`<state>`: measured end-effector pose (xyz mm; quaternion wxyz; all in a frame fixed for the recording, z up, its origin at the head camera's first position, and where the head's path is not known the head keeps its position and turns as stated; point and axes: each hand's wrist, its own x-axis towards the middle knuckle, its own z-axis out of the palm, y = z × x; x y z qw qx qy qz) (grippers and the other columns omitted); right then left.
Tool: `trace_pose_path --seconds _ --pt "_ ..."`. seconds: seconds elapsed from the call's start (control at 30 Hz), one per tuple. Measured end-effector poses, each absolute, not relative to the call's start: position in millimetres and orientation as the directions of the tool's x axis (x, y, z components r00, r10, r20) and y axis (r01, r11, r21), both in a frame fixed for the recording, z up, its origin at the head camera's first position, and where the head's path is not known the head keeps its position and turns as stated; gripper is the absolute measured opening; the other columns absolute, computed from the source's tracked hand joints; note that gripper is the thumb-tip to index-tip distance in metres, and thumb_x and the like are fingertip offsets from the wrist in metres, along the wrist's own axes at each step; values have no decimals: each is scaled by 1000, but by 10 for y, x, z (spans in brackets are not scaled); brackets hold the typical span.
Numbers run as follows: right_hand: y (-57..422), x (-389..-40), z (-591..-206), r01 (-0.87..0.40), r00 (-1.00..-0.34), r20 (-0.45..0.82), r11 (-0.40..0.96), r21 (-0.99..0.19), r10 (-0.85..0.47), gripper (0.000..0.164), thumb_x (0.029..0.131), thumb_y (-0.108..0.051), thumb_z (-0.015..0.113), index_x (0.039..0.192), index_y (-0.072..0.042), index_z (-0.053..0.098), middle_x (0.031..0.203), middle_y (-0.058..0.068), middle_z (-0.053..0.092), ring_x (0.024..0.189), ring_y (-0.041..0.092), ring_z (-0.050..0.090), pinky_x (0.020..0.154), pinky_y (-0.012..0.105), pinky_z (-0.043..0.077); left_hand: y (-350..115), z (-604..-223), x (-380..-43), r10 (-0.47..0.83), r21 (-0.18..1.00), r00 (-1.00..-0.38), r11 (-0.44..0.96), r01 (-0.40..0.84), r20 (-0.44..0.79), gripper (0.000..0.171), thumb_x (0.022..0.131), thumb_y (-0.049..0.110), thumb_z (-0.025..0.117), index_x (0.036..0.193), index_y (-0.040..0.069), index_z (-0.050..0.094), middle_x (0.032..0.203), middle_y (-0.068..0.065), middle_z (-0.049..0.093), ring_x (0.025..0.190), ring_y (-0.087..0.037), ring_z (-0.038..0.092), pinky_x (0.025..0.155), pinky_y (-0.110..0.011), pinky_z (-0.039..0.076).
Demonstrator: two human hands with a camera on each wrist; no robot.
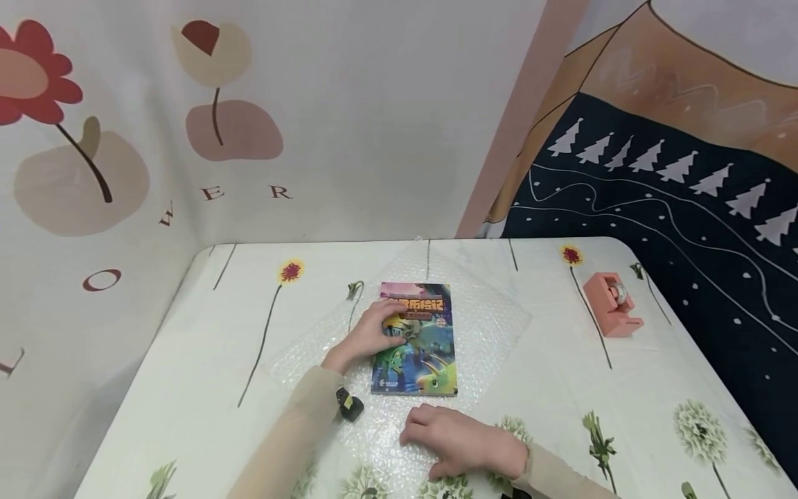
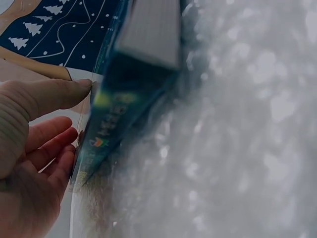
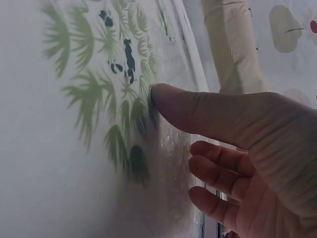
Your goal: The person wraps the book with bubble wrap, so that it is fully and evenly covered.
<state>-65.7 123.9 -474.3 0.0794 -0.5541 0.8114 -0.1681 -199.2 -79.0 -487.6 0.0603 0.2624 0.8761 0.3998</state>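
Note:
A colorful paperback book (image 1: 419, 353) lies face up on a sheet of clear bubble wrap (image 1: 492, 326), which is spread on the table. Over the book's left side rests my left hand (image 1: 368, 334), its fingers and thumb on the cover. The left wrist view shows the book's spine (image 2: 111, 119) and page edges close up, with the thumb and fingers apart at it. My right hand (image 1: 458, 440) is at the near part of the wrap, below the book. In the right wrist view its thumb (image 3: 173, 101) is near the sheet's edge, with the fingers loosely bent and apart from it.
A pink tape dispenser (image 1: 609, 305) holding a roll of clear tape stands at the right side of the table. The floral tablecloth (image 1: 206, 360) covers the table. Printed curtains (image 1: 374, 125) hang behind it and on both sides.

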Motion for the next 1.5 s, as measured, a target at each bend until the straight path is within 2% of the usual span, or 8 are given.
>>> trace_pose_path --seconds 0.3,0.47,0.57,0.67,0.93,1.1,1.33,1.5 --pt "1198 -648 -4776 -941 -294 146 259 -218 -945 37 68 -18 74 101 -13 59 94 -6 54 85 5 49 78 13 40 -790 -4884 -1978 490 741 -865 541 398 107 58 72 10 77 124 -1 56 134 -16 48 127 -35 39 105 -52 28" --pt "1195 -644 -4719 -943 -313 268 264 -202 -911 27 69 -9 67 95 -13 61 88 -6 56 80 5 51 77 11 42 -788 -4882 -1985 491 744 -867 549 382 83 58 73 11 77 125 -1 56 136 -15 47 128 -35 37 106 -52 27" --pt "1200 -676 -4671 -935 -347 374 286 -210 -860 25 70 -4 64 94 -11 62 86 -5 59 79 5 56 83 17 46 -802 -4856 -1998 500 752 -865 551 362 50 56 76 13 76 127 1 55 137 -14 46 130 -34 36 107 -51 25" --pt "1202 -734 -4631 -919 -394 473 335 -208 -788 25 71 0 59 94 -9 62 84 -3 61 79 8 60 84 23 49 -836 -4788 -2007 518 783 -855 520 341 28 48 82 15 72 125 1 56 131 -15 51 124 -33 43 104 -49 32" --pt "1226 -875 -4648 -854 -509 584 455 -252 -633 24 77 2 51 96 -5 62 80 0 61 73 10 60 64 16 49 -963 -4541 -1951 590 847 -806 445 291 -33 33 93 15 58 119 -7 58 115 -19 61 108 -31 57 93 -41 45" --pt "1250 -955 -4727 -823 -561 591 471 -318 -580 28 76 7 57 103 1 62 87 6 66 76 14 63 68 20 52 -1076 -4441 -1921 628 846 -777 435 310 -38 33 95 16 55 117 -8 59 112 -18 64 106 -30 60 93 -37 46" --pt "1243 -1002 -4789 -717 -697 508 515 -470 -506 31 84 12 59 114 6 58 97 13 65 77 16 64 68 23 52 -1180 -4243 -1773 623 841 -781 398 367 46 31 94 13 56 114 -9 60 109 -19 65 101 -28 62 88 -35 49" --pt "1214 -1033 -4811 -607 -795 415 557 -567 -443 24 90 9 53 112 4 59 81 6 61 65 10 56 59 24 48 -1141 -4170 -1612 605 807 -784 392 442 135 25 90 9 61 109 -7 63 104 -19 65 93 -27 63 81 -35 52"
